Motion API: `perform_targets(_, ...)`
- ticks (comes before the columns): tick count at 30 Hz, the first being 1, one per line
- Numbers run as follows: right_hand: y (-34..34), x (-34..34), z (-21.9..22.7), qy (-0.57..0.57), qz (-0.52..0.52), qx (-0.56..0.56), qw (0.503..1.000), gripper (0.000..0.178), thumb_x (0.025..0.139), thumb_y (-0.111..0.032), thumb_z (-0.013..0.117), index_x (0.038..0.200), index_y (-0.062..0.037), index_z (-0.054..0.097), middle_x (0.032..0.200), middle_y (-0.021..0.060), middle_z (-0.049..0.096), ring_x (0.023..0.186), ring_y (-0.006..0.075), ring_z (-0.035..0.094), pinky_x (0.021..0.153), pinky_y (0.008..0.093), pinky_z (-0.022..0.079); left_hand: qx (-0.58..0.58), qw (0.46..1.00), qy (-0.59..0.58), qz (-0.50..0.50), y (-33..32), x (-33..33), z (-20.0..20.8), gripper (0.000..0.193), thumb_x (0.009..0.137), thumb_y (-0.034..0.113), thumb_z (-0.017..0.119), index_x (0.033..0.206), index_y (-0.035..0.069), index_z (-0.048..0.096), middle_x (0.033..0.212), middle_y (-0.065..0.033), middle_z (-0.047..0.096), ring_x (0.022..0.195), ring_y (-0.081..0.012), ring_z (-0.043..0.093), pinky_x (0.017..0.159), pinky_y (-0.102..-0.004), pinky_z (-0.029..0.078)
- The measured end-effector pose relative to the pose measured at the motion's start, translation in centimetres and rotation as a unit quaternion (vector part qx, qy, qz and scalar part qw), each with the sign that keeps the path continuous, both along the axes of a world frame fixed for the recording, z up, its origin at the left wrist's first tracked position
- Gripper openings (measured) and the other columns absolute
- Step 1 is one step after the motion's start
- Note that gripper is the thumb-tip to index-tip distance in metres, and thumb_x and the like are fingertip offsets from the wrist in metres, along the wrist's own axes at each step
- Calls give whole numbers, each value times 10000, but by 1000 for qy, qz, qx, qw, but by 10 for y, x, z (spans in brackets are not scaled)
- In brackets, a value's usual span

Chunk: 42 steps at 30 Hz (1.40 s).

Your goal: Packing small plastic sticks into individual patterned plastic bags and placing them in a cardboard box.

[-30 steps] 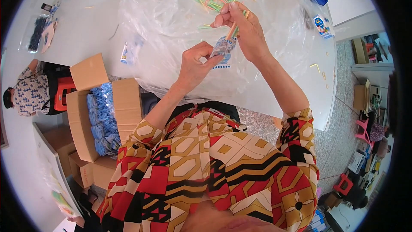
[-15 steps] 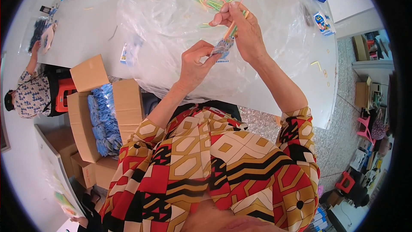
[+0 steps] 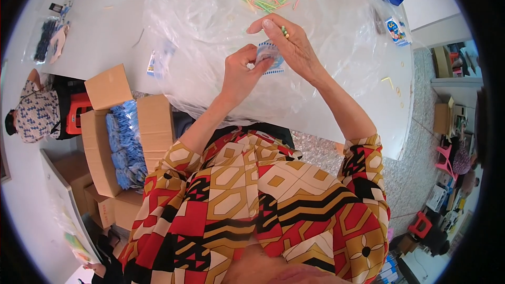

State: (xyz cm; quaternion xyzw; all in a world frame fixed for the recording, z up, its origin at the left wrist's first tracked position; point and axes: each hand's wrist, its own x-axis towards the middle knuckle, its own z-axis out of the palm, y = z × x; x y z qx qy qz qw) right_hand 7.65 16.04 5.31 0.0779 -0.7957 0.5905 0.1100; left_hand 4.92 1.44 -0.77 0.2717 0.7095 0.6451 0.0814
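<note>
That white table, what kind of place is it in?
Probably a packing workshop: a pile of colourful sticks, a wide white table and an open cardboard box of blue packets.

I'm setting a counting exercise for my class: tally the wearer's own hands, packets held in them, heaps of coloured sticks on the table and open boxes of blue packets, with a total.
Hands (left hand, right hand): 2
Packet held: 1
Heap of coloured sticks: 1
Open box of blue packets: 1
Total: 5
</note>
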Motion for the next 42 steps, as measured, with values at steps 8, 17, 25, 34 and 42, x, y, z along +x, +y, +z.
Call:
perform_targets(8, 17, 0, 6, -45, 24, -59, 997, 349, 977, -309, 410, 1125, -56, 599, 1055, 40, 592, 985, 118, 515, 894, 275, 396, 42, 999, -17, -9, 5, -7, -8, 90, 744, 37, 701, 805, -21, 670, 708, -63, 589, 597, -122, 527, 538, -269, 393)
perform_targets(17, 26, -3, 3, -122, 113, 13, 986, 343, 979, -252, 403, 1186, -40, 576, 1073, 48, 596, 1015, 141, 530, 920, 284, 401, 40, 999, 15, -4, 1, -12, -7, 90, 752, 39, 707, 823, -10, 681, 741, -67, 609, 620, -124, 539, 571, -265, 421)
perform_targets(25, 45, -23, -12, -39, 87, 79, 992, 288, 944, -165, 492, 1197, -50, 569, 1059, 25, 604, 962, 122, 556, 869, 267, 431, 38, 999, 12, 17, -31, -23, -9, 106, 792, 46, 681, 893, 32, 708, 774, -38, 621, 663, -86, 543, 601, -238, 427)
perform_targets(34, 71, -16, -83, -38, 43, 470, 881, 223, 775, 7, 548, 987, -53, 583, 1015, 70, 585, 845, 249, 589, 687, 340, 501, 76, 994, -38, 61, -61, -28, 7, 146, 850, 43, 640, 983, -7, 675, 886, -21, 657, 769, -47, 555, 663, -209, 446)
perform_targets(42, 66, -28, -101, 41, 54, 570, 819, 168, 777, 3, 534, 936, -53, 525, 1005, 52, 560, 916, 258, 588, 671, 391, 500, 81, 995, -48, 44, -58, -24, 6, 158, 844, 56, 651, 989, -2, 678, 861, -17, 653, 761, -49, 548, 661, -209, 446)
